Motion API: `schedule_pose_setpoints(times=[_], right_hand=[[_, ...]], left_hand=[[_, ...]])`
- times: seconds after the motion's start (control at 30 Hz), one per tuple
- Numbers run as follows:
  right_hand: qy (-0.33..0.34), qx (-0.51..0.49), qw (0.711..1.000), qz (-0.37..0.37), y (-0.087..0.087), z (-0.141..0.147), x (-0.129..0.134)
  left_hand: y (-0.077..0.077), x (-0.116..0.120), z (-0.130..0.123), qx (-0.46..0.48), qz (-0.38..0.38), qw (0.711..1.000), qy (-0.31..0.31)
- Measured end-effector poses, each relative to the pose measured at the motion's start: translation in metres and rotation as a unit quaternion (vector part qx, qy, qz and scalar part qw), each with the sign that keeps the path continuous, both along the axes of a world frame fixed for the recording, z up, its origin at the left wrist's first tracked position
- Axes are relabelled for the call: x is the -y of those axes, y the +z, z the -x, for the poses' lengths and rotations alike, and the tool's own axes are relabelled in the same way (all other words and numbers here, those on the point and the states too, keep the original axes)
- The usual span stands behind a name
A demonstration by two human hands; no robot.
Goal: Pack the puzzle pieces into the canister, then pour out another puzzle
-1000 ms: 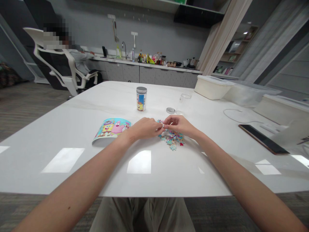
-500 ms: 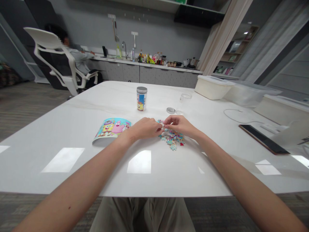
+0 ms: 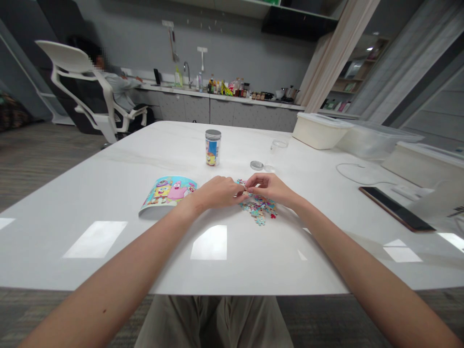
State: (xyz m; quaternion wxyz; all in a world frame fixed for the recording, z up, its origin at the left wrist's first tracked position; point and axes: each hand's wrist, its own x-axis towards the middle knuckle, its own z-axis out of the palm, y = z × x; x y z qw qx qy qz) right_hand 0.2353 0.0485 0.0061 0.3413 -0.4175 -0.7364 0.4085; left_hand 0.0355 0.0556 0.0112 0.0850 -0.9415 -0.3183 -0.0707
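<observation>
A loose pile of small colourful jigsaw puzzle pieces (image 3: 259,208) lies on the white table. My left hand (image 3: 223,191) is over its left edge, thumb and fingers closed in a pinch. Facing it, my right hand (image 3: 270,187) pinches at the pile's upper part, and the fingertips of both hands nearly meet. Between them is a small puzzle piece, mostly hidden by the fingers. A curved picture sheet (image 3: 168,191) with cartoon characters lies left of my left hand, partly covered by the wrist. Beyond the hands stands a clear jar (image 3: 212,149) with a grey lid and cartoon label.
A loose metal lid (image 3: 256,165) and a clear empty jar (image 3: 279,150) are behind my right hand. To the right are a dark phone-like slab (image 3: 395,208), a white cable (image 3: 348,166) and storage boxes (image 3: 321,131). A person sits in a white chair (image 3: 78,87) at the far left.
Both hands stay in nearly the same place over the pile, with only slight finger movement. The other objects have not moved.
</observation>
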Motion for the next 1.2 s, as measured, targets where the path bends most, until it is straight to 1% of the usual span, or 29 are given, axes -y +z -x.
schedule_pose_setpoints(times=[0.17,0.43,0.8,1.2], right_hand=[[-0.003,0.011,1.000,-0.001,0.0024,0.0007,0.0018],[0.007,0.013,1.000,-0.013,-0.0022,0.0011,-0.0004],[0.011,0.014,1.000,-0.015,-0.0019,0.0027,0.0006],[0.011,0.014,1.000,-0.017,-0.0027,0.0031,0.0003]], left_hand=[[0.0003,0.0003,-0.0006,-0.004,0.000,1.000,0.001],[0.0015,0.0011,-0.0005,-0.001,0.000,1.000,-0.007],[0.0045,0.0028,-0.0005,-0.007,0.010,1.000,-0.004],[0.0043,0.0022,-0.0003,-0.007,0.011,1.000,-0.007]])
